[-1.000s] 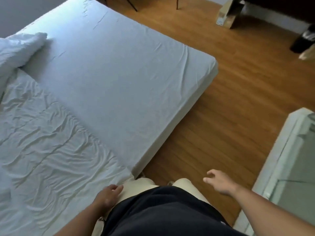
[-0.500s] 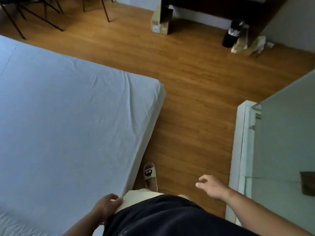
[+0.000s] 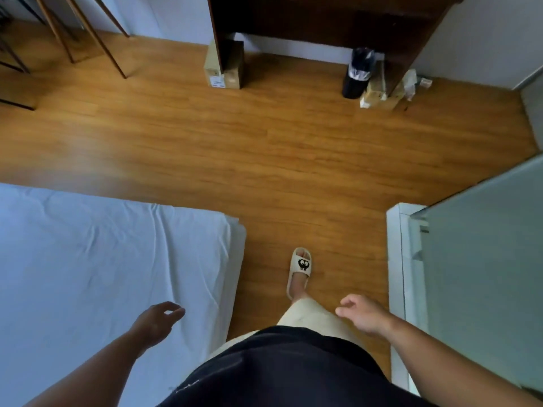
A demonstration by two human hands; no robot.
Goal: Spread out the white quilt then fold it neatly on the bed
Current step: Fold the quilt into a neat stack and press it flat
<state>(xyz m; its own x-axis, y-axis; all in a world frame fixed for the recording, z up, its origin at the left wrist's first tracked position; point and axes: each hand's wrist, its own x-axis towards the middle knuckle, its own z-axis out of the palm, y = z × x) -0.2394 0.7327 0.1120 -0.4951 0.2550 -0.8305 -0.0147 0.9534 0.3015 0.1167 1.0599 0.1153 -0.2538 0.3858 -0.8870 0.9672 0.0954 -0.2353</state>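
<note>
The bed (image 3: 97, 259) fills the lower left, covered by a smooth white sheet, its corner near the middle of the view. The white quilt is out of view now. My left hand (image 3: 157, 320) hovers over the bed's near right edge with loosely curled fingers and holds nothing. My right hand (image 3: 363, 314) hangs over the wooden floor by my leg, fingers relaxed, also empty. I stand beside the bed's corner, one foot in a cream slipper (image 3: 299, 270) stepping forward.
Wooden floor (image 3: 264, 148) stretches ahead. A dark wooden desk (image 3: 332, 22) stands at the far wall with cardboard boxes (image 3: 223, 67) and a black bin (image 3: 358, 73) under it. A white frame with a glass panel (image 3: 482, 274) is close on my right. Chair legs (image 3: 88, 33) stand far left.
The view has swung right, away from the quilt and bed toward the floor and desk. My left hand has lifted off my thigh and now hovers over the bed's edge. One foot has stepped forward.
</note>
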